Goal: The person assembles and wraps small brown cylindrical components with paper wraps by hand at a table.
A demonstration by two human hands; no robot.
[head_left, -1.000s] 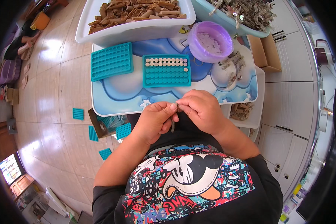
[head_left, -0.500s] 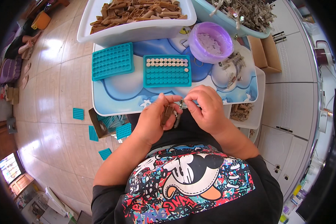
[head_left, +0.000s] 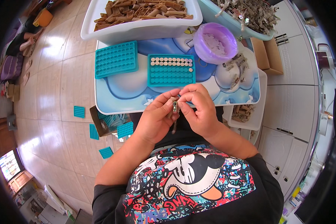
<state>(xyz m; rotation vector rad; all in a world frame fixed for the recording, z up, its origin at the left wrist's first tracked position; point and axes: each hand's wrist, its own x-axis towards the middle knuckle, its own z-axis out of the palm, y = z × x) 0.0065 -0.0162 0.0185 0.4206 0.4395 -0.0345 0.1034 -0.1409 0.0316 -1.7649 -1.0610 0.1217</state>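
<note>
Just beyond the near edge of the table, my two hands meet at a small green circuit board (head_left: 175, 106). My left hand (head_left: 155, 117) is closed, its thumb and fingers gripping the board from the left. The fingertips of my right hand (head_left: 201, 112) pinch at the board's right edge; exactly what lies between them is too small to tell. A thin dark strand (head_left: 174, 128) hangs below the fingers. On the table beyond, a teal tray (head_left: 171, 78) has two rows of round pale discs (head_left: 171, 61) and one more disc at the right of its third row.
A stack of teal trays (head_left: 116, 61) stands left on the table. A purple-lined bowl (head_left: 215, 46) with pale pieces and a wiry grey bundle (head_left: 237, 69) are at right. Behind stand a white bin (head_left: 145, 28) of brown parts and a blue tub (head_left: 263, 36) of wired boards.
My hands have come closer together around the circuit board. The brown plastic piece that showed in my left palm is now hidden from sight. The view has shifted slightly.
</note>
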